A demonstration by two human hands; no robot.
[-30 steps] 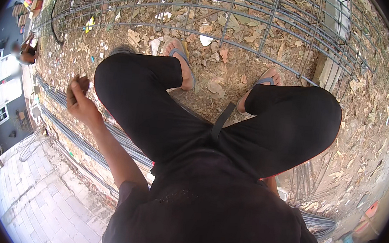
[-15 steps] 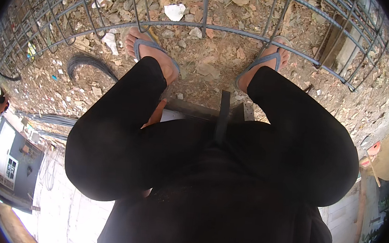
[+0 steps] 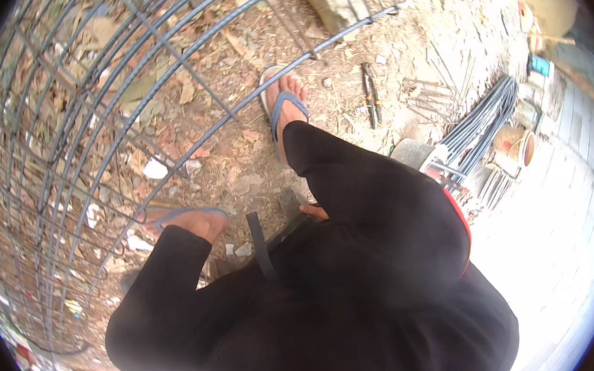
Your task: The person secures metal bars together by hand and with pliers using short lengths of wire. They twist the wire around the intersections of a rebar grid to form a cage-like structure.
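Only a few fingertips of my right hand point(image 3: 314, 212) show, poking out from under my right thigh. They are pressed together against the edge of a low greyish seat point(image 3: 294, 203) beneath me; the rest of the hand is hidden by my leg. My left hand is out of view. In front and to the left stands a cage of ribbed steel bars point(image 3: 159, 67), its near edge arching over my feet. A pair of long-handled pliers point(image 3: 370, 96) lies on the ground to the right of my right foot.
A bundle of thin dark rods point(image 3: 482, 124) lies at the right, beside a tipped bucket point(image 3: 514, 145). A concrete block point(image 3: 334, 5) sits under the cage's far end. A pale wall point(image 3: 566, 181) runs along the right. Leaves and rubble cover the soil.
My view has turned to the right, bringing the pliers, rods and bucket into sight. The hand under my left thigh has gone from view; fingers now show under the right thigh.
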